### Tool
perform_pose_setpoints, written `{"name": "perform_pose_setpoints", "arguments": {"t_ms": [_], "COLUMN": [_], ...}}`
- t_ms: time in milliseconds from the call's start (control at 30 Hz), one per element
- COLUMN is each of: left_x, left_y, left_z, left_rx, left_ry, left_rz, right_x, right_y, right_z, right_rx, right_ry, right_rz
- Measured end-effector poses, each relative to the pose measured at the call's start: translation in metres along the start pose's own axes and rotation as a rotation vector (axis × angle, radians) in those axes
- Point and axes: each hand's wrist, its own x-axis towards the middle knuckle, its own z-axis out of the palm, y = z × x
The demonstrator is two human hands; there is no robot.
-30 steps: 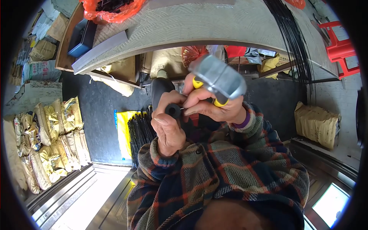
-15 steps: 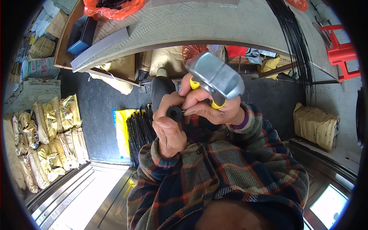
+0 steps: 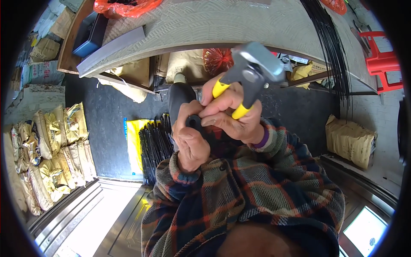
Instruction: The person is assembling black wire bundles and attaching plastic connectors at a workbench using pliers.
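Observation:
My left hand (image 3: 190, 147) is closed around a black rounded piece (image 3: 194, 121) with a hole in its end. In my right hand (image 3: 239, 124) is a pair of end-cutting pliers (image 3: 253, 75). Its grey metal head points up and away from me, and the yellow handles pass between my fingers. My right thumb and fingertips also pinch together against the right side of the black piece. Whatever sits between those fingertips is too small to make out.
Beyond my hands stands a grey worktop (image 3: 205, 25) with a blue box (image 3: 90, 38), an orange bag (image 3: 124, 7) and long black strands (image 3: 327, 47). Left of my leg lies a black bundle (image 3: 156, 143) on a yellow sack (image 3: 135, 143). A red stool (image 3: 382, 60) is at right.
The pliers have swung right and turned, so their joint now shows. My right fingertips have shifted slightly left against the black piece. My left hand stays nearly in place.

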Motion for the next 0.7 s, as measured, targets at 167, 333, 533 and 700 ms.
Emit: {"name": "perform_pose_setpoints", "arguments": {"t_ms": [167, 333, 533, 700], "left_x": [0.002, 0.008, -0.003, 0.0], "left_y": [-0.009, -0.014, -0.019, -0.014], "left_z": [-0.009, -0.025, -0.023, -0.021], "left_rx": [-0.296, -0.334, -0.105, -0.095], "left_ry": [0.035, 0.067, 0.111, 0.094], "left_rz": [-0.063, -0.056, -0.154, -0.167], "right_x": [0.0, 0.001, 0.011, 0.023], "right_y": [-0.004, -0.022, -0.032, -0.04], "right_z": [-0.004, -0.054, -0.052, -0.05], "right_rx": [-0.177, -0.929, -1.083, -1.277], "right_ry": [-0.098, -0.461, -0.645, -0.688], "right_rz": [0.075, -0.116, -0.176, -0.213]}}
